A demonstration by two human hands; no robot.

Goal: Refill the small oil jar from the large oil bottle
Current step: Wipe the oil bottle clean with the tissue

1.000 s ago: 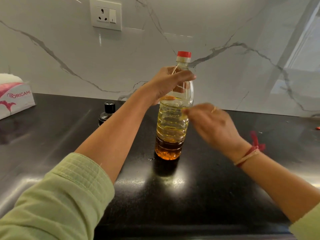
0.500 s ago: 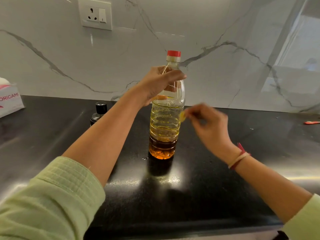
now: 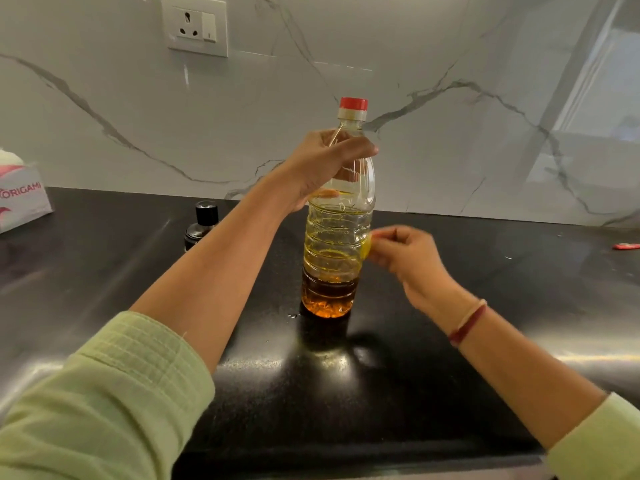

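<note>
Large oil bottle (image 3: pixel 337 244), upright in the middle of the black counter (image 3: pixel 381 393). Clear plastic, tall, with ridges round the belly. Red cap (image 3: pixel 353 103) on top, over a pale ring. Holds clear yellow oil up to about two thirds of the way, with a dark brown-orange layer at the very bottom. Only see-through plastic above the oil line.

Left hand (image 3: pixel 322 164) wrapped round the bottle's shoulder, just under the neck, fingers and thumb curled tight on it. Comes in from 8 o'clock on a bare arm with a light green sleeve (image 3: pixel 104 393).

Right hand (image 3: pixel 405 251) at 3 o'clock of the bottle, level with the belly. Fingers curled in, pinching a small yellow bit (image 3: pixel 366 244) that touches the bottle's side. A little blurry, so cannot tell what the bit is. Red and pale thread band (image 3: pixel 467 322) round that wrist.

Small oil jar (image 3: pixel 204 221) at 9 o'clock of the bottle, near but apart from it, standing on the counter. Dark, with a black cap, and partly hidden behind the left arm.

Further out at 9 o'clock, a white and pink tissue box (image 3: pixel 24 199) at the counter's edge. Far out at 3 o'clock, a small red thing (image 3: pixel 626 246) lying flat. Behind it all, a white marble wall (image 3: pixel 450 150) with grey veins, and a white wall socket (image 3: pixel 195 26) up at 11 o'clock.
</note>
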